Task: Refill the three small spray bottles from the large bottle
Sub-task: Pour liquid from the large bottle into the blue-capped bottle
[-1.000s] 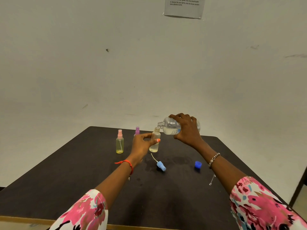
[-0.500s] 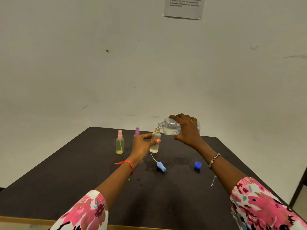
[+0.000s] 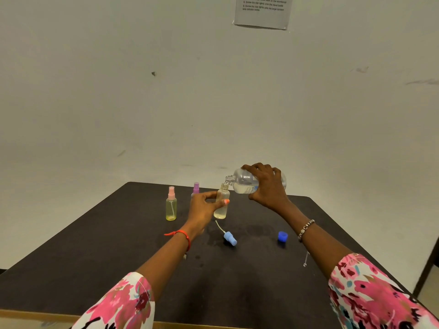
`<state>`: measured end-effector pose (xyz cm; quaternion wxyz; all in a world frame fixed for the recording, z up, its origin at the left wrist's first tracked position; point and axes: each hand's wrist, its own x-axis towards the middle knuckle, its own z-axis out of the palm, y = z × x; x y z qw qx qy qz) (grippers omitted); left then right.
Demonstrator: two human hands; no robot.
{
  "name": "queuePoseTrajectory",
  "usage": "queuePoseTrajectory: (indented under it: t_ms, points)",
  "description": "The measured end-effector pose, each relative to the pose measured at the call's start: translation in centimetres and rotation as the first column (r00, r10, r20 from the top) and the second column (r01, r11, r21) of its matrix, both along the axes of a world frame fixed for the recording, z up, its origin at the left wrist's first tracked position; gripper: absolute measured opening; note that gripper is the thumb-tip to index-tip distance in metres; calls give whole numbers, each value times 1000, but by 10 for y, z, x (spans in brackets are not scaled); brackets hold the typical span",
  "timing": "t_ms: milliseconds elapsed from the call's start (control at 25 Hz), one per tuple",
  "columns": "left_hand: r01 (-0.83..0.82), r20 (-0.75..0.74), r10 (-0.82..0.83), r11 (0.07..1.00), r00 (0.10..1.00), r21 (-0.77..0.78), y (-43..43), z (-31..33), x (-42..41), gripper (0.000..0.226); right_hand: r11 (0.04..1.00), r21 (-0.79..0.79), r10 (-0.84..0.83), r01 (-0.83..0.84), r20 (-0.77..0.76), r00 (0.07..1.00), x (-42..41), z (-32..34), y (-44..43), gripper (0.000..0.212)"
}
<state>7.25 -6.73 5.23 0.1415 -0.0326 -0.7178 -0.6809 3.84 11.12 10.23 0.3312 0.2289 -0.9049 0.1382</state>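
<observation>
My left hand [image 3: 203, 208] grips an uncapped small spray bottle [image 3: 221, 207] standing upright on the dark table [image 3: 95, 252], partly filled with pale liquid. My right hand [image 3: 268, 187] holds the large clear bottle [image 3: 242, 184] tipped on its side, its open mouth just over the small bottle's neck. A small yellow bottle with a pink sprayer [image 3: 171, 204] stands to the left. Behind my left hand, only the purple top of a third small bottle [image 3: 196, 188] shows. The light-blue sprayer head [image 3: 229, 237] with its tube lies on the table in front.
A blue cap [image 3: 282, 236] lies on the table right of the sprayer head. Dark wet marks [image 3: 259, 230] spread around the middle of the table. A thin metal chain [image 3: 306, 260] lies near my right forearm. A white wall with a paper notice [image 3: 262, 11] rises behind.
Hardly anything differs: both hands keep their grips, the large bottle stays tipped over the small one, and the view has shifted only slightly.
</observation>
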Motion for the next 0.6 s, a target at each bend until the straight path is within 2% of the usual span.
queuePoseTrajectory:
  t_ms: [600]
  points:
    - [-2,-16,2,1000,1000,-4,0,4,6,40,1000,8,-6,6,-13,1000,-1,1,-2,67]
